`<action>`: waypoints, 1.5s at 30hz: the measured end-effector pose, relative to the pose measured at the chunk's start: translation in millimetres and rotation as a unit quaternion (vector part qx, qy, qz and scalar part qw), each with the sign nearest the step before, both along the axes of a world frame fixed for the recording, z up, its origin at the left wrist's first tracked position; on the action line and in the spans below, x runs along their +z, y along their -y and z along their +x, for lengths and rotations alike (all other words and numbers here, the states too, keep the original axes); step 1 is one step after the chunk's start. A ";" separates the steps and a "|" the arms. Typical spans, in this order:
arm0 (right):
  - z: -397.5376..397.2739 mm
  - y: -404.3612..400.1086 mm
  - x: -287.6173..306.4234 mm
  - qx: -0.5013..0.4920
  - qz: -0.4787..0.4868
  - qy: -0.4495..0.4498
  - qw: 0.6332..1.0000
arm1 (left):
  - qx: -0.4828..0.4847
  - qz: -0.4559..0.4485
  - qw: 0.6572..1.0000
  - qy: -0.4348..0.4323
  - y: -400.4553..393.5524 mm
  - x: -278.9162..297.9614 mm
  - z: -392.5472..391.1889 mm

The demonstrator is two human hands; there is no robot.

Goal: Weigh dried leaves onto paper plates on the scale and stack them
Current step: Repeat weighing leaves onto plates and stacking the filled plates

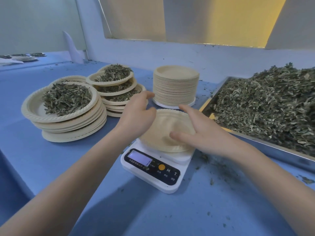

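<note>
An empty beige paper plate (163, 123) rests on the white digital scale (153, 169) in the middle of the blue table. My left hand (138, 114) hovers at the plate's left rim, fingers spread, holding nothing. My right hand (196, 132) lies over the plate's right side, fingers apart, thumb touching the plate's inside. A tall stack of empty plates (175, 86) stands just behind the scale. Two stacks of leaf-filled plates sit to the left: a near one (66, 106) and a farther one (117, 87).
A metal tray (213, 97) heaped with dried leaves (265, 103) fills the right side. Leaf crumbs litter the blue table (153, 215) right of the scale. A wall with a window ledge runs behind. More plates (23, 57) lie far back left.
</note>
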State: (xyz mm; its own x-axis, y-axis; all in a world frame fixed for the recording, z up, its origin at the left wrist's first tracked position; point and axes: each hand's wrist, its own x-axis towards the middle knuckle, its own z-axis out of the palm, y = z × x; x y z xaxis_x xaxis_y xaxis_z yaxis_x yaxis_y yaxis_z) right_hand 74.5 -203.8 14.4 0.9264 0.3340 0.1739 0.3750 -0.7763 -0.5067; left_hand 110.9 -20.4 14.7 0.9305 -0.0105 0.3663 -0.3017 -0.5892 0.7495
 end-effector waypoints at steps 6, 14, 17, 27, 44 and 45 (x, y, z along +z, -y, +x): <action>-8.6 4.3 -8.1 0.081 -0.172 -0.027 0.981 | 0.009 -0.017 1.000 -0.004 8.2 1.6 4.7; -5.1 -16.3 1.5 0.049 -0.290 -0.042 0.955 | 0.066 -0.105 0.992 -0.037 -13.1 -8.1 3.4; -5.8 -23.6 8.7 0.075 -0.304 -0.053 0.948 | 0.081 -0.138 0.986 -0.046 -17.5 -10.9 5.4; -10.4 -1.7 -4.9 0.088 -0.192 -0.056 0.976 | 0.107 -0.249 0.961 -0.049 -29.0 -36.9 -0.3; -2.0 58.4 44.1 0.026 0.029 0.005 0.999 | -0.156 0.114 0.978 0.078 114.3 42.6 4.9; -0.4 72.4 44.5 0.005 0.031 0.006 1.000 | -0.167 0.133 0.974 0.079 130.5 44.0 8.7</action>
State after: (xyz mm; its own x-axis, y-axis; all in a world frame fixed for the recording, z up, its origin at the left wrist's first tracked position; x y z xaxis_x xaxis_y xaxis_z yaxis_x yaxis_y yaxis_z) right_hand 74.2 -276.2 58.8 0.9210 0.3309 0.2056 0.3885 -0.7404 -0.5485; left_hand 119.6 -150.9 58.7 0.7913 -0.4174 0.4468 -0.6087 -0.6058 0.5122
